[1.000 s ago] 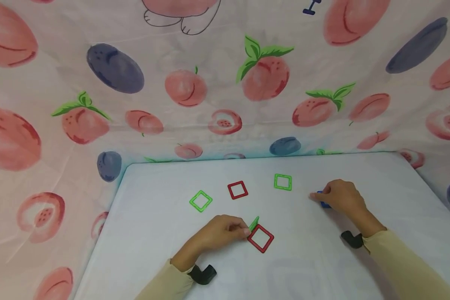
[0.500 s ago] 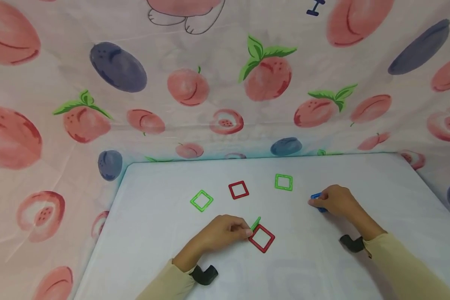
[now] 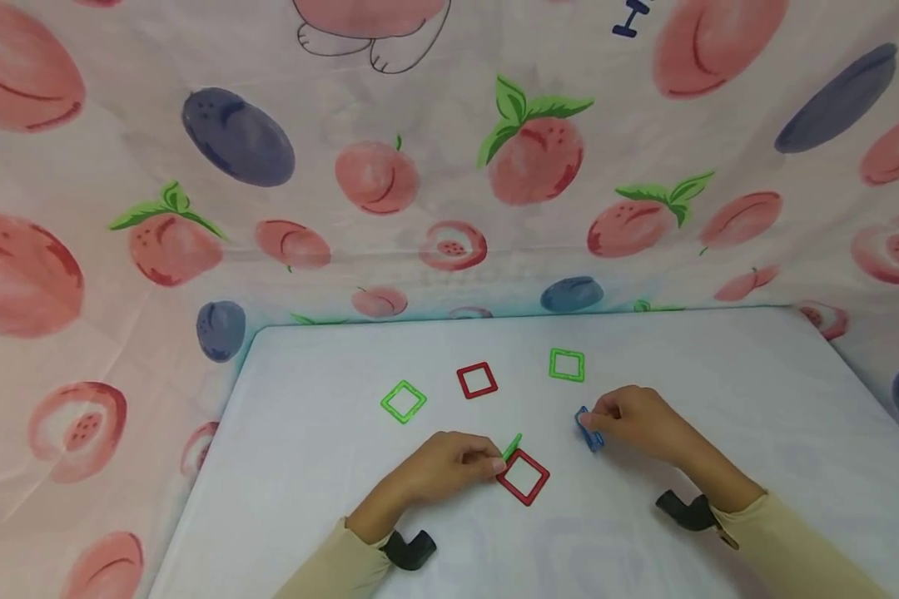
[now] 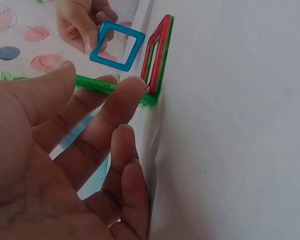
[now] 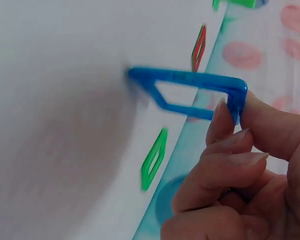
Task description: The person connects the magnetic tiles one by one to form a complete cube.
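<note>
My left hand (image 3: 449, 466) pinches a green square magnetic tile (image 3: 513, 447), held upright on edge between thumb and fingertips. At its foot a red square tile frame (image 3: 538, 489) lies flat on the table; in the left wrist view a green edge shows right under the red frame (image 4: 165, 32). To the right, my right hand (image 3: 640, 424) pinches a blue square tile (image 3: 592, 438) by one side, thumb against fingers. The blue tile (image 5: 190, 77) is tilted and held above the table in the right wrist view, its far corner blurred.
Farther back on the white table (image 3: 307, 499) lie a green square frame (image 3: 414, 412), a red one (image 3: 482, 393) and another green one (image 3: 566, 378). Behind the table hangs a fruit-printed cloth (image 3: 449, 100).
My right hand has brought the blue tile left and toward me, closer to the red and green tiles. My left hand and its green tile have stayed nearly still.
</note>
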The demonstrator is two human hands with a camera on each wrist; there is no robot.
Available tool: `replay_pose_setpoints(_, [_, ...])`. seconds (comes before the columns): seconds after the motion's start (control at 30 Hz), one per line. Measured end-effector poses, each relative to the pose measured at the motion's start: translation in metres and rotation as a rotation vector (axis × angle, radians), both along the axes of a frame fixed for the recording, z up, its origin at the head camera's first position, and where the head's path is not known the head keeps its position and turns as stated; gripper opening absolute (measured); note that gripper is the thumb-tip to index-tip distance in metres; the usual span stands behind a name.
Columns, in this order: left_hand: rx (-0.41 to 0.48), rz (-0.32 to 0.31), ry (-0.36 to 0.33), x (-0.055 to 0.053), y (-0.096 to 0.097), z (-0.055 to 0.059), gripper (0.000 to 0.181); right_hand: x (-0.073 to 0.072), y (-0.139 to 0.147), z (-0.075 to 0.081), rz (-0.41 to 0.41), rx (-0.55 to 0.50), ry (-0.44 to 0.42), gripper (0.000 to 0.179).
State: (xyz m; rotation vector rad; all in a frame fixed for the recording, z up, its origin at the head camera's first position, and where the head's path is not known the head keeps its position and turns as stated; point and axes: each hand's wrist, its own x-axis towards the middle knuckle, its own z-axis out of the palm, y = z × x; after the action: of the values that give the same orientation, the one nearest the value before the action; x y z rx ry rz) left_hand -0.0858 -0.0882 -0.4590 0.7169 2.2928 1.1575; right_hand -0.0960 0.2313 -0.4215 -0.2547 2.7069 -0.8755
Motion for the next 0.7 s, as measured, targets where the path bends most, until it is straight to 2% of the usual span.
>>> replay_pose_setpoints(0.27, [-0.002, -0.017, 0.032, 0.000, 0.001, 0.001, 0.021, -0.001, -0.033, -0.002, 0.126, -0.062, 0.000, 0.026])
replay_pose_setpoints(0.53, [0.003, -0.021, 0.025, 0.000, 0.001, 0.002, 0.020, -0.001, -0.056, -0.002, 0.253, -0.101, -0.008, 0.022])
replay_pose_setpoints(0.7, [0.007, -0.039, 0.035, -0.001, 0.001, 0.000, 0.020, 0.002, -0.061, 0.001, 0.277, -0.077, 0.025, 0.020])
